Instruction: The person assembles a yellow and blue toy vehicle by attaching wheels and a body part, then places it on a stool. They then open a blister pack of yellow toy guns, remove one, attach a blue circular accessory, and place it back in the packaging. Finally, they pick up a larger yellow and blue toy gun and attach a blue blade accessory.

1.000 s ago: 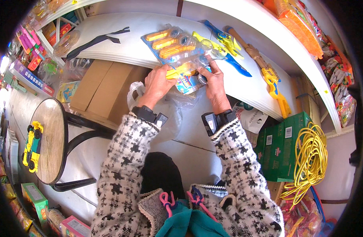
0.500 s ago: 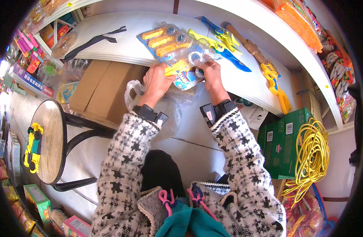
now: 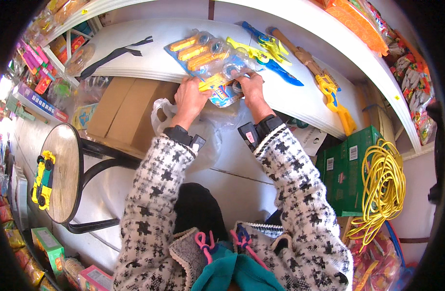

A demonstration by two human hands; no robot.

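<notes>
On the front of the white shelf lies a blister pack (image 3: 203,56) of several long yellow toys under clear plastic, with blue card behind them. My left hand (image 3: 190,98) has its fingers closed on the pack's near left corner, by the lowest yellow toy. My right hand (image 3: 251,90) grips the near right edge, its fingertips partly hidden by the crinkled plastic. Between the two hands a blue printed end of the card (image 3: 226,96) shows. A yellow and blue toy gun (image 3: 263,54) lies just right of the pack.
A brown and yellow toy gun (image 3: 324,83) and a black strap (image 3: 113,56) lie on the shelf (image 3: 150,31). Below are a cardboard box (image 3: 130,106) and a clear bag (image 3: 208,140). A stool (image 3: 62,179) holds a toy car. A green box (image 3: 336,182) and yellow cable (image 3: 385,184) stand right.
My right hand has shifted slightly left and inward along the pack's near edge. My left hand keeps its hold, and the view has moved a little.
</notes>
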